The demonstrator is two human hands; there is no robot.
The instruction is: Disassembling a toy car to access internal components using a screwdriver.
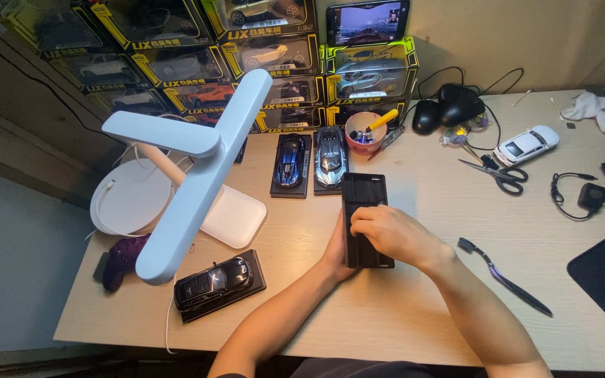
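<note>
A long black rectangular case (363,199) lies flat on the wooden desk (414,308), its near end under my hands. My right hand (390,234) rests on top of the case with its fingers curled over the left edge. My left hand (335,255) is pressed against the case's left side, mostly hidden behind the right hand. A black toothbrush (502,276) lies just right of my right forearm. Two model cars on black bases, a blue one (290,162) and a grey one (330,157), stand just beyond the case.
A white desk lamp (197,168) reaches over the left half. A black model car (215,281) sits near the front left. Scissors (502,175), a white model car (526,144), a charger with cable (586,196), a cup of tools (365,131) and stacked boxed cars (246,63) fill the back.
</note>
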